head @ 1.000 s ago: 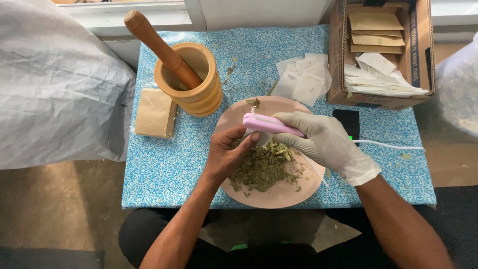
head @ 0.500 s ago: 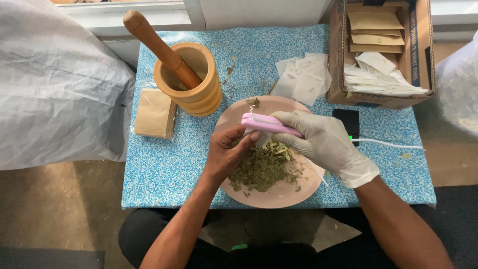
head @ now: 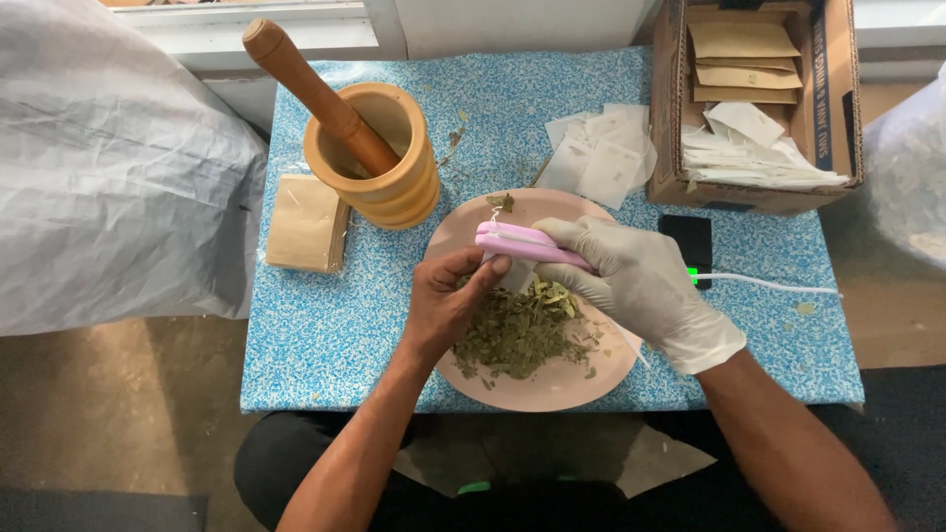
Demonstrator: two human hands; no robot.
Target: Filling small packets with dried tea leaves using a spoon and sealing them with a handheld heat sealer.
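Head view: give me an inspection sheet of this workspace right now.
Surface: small table with a blue speckled cover.
Job's things: pink plate of dried green leaves; small white sachet and pink handheld tool over it.
Clutter: wooden mortar with pestle; tan packets; loose white sachets; cardboard box of packets; small black device.
Hands: bare left hand pinches the sachet; gloved right hand grips the tool.
Cables: white cable running right from the black device.
Surroundings: white sacks left and right; bare floor.
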